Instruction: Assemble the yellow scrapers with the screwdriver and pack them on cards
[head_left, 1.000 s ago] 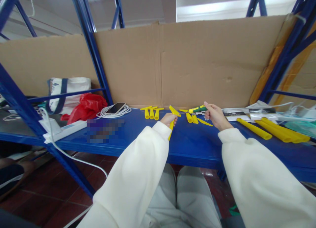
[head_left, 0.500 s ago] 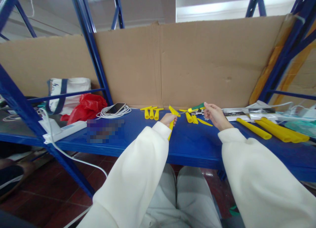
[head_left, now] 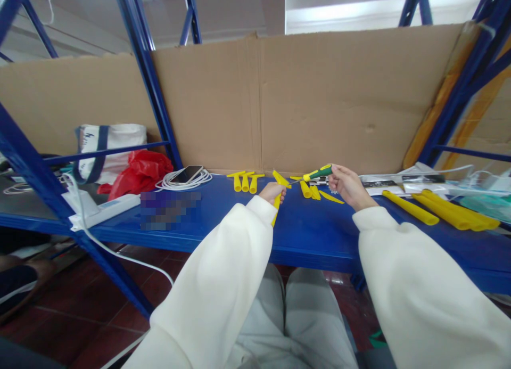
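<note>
My left hand [head_left: 274,192] is closed around a yellow plastic part [head_left: 276,212] with a handle-like stem and a slanted head above the fist. In my right hand [head_left: 348,187], the fingertips pinch the end of a green-and-yellow screwdriver [head_left: 319,173]. Its thin shaft points left and its tip meets the head of the yellow part, beside my left fingers; the exact contact point is too small to make out. Just under the screwdriver lie several loose yellow pieces [head_left: 305,190]. Left of my left hand, three T-shaped yellow parts [head_left: 245,182] lie in a row.
Yellow tubes [head_left: 411,208] lie on the blue shelf [head_left: 315,241] at right, near flat packets [head_left: 423,183]. A phone [head_left: 188,174] rests on a coiled white cable [head_left: 164,185] at left, near a red bag [head_left: 140,173] and a power strip [head_left: 106,212]. Cardboard [head_left: 319,103] stands behind.
The screwdriver handle has turned slightly in my right fingers, and its grip has shifted a little. My left hand stays in place with the yellow part.
</note>
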Available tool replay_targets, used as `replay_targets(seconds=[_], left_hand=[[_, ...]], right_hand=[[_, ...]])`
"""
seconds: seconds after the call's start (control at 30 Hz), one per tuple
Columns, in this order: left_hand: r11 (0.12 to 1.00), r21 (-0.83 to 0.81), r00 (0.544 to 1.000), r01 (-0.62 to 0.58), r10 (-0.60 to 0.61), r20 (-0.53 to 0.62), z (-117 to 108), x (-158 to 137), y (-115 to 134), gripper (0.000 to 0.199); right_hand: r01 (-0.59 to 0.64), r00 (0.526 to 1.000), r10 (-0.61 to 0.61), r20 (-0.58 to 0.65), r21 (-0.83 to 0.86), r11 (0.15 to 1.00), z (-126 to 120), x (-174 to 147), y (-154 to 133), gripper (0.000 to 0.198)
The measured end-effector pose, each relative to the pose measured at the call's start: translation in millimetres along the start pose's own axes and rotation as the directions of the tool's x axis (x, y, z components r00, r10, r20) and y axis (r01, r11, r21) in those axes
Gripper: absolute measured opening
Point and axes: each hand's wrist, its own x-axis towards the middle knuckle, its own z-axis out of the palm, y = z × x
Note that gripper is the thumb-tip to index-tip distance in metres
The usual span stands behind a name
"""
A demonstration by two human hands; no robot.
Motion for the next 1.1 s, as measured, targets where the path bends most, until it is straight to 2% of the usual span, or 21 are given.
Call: replay_targets(seconds=[0.17, 0.37, 0.67, 0.9, 1.1], left_hand=[[1.0, 0.005, 1.0, 0.002, -0.002, -0.012, -0.3, 0.6, 0.1, 0.033], [1.0, -0.005, 1.0, 0.001, -0.001, -0.005, 0.0, 2.2, -0.7, 0.029], [1.0, 0.004, 1.0, -0.005, 0.005, -0.015, 0.4, 1.1, -1.0, 0.025], [1.0, 0.012, 1.0, 0.001, 0.0, -0.024, 0.4, 0.5, -0.1, 0.03], [1.0, 0.012, 0.999, -0.001, 0.002, -0.038, 0.2, 0.9, 0.2, 0.034]], right_hand=[[0.005, 0.999, -0.006, 0.052, 0.015, 1.0, 2.1, -2.0, -2.6, 0.034], [0.009, 0.999, -0.009, -0.035, -0.013, 1.0, -0.4, -0.4, -0.1, 0.04], [-0.047, 0.998, 0.046, -0.046, -0.017, 0.999, -0.8, -0.1, 0.4, 0.041], [-0.065, 0.998, 0.065, -0.026, -0.013, 0.998, 1.2, -2.2, -3.3, 0.039], [-0.013, 0.999, 0.012, 0.043, 0.025, 1.0, 3.7, -3.0, -3.2, 0.035]])
